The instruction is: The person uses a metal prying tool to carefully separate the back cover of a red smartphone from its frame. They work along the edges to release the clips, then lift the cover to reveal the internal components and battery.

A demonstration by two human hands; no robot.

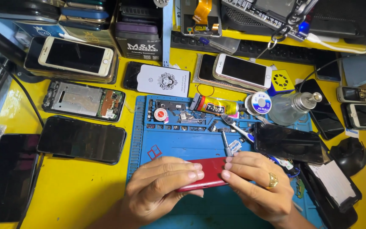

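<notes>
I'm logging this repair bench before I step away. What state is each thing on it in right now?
Red phone: held over the blue mat, on edge, by both hands.
Left hand: fingers gripping the red phone.
Right hand: fingers pinching the red phone's end.
Opened phone: back off, circuit board showing.
Black phone: flat, screen dark.
White phone: face up, screen dark.
Glue tube: lying down.

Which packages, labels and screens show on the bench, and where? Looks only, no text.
White card: above the blue mat, rectangular, dark emblem.
Glue tube: mat's top edge, lying flat, yellow-black label.
Black box: back centre, white lettering.
White phone: back left, dark screen.
Red phone: held between both hands.
</notes>
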